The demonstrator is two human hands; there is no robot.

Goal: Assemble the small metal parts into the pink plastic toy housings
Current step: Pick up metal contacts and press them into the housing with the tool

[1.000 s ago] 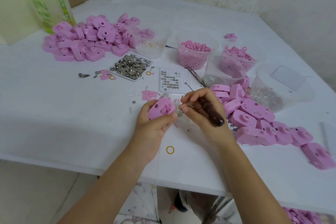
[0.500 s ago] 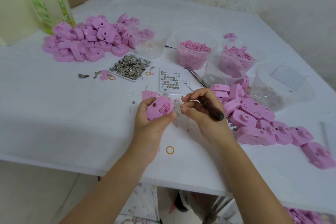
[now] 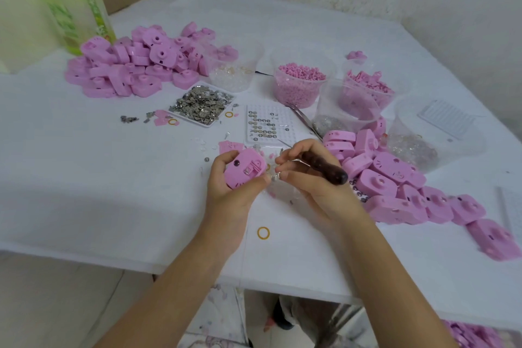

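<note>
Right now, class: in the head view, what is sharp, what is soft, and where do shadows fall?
Head view: even, soft light; the pink housing in the left hand is fairly sharp; the green bottle at far left is soft and washed out; a faint shadow lies across the near-left white table.

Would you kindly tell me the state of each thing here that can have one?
left hand: grips the pink housing.
pink housing: held off the table.
right hand: holds the dark-handled tool.
dark-handled tool: gripped, off the table.
metal parts tray: heaped.
grid tray: partly filled.
pink pellet tub: nearly full.
</note>
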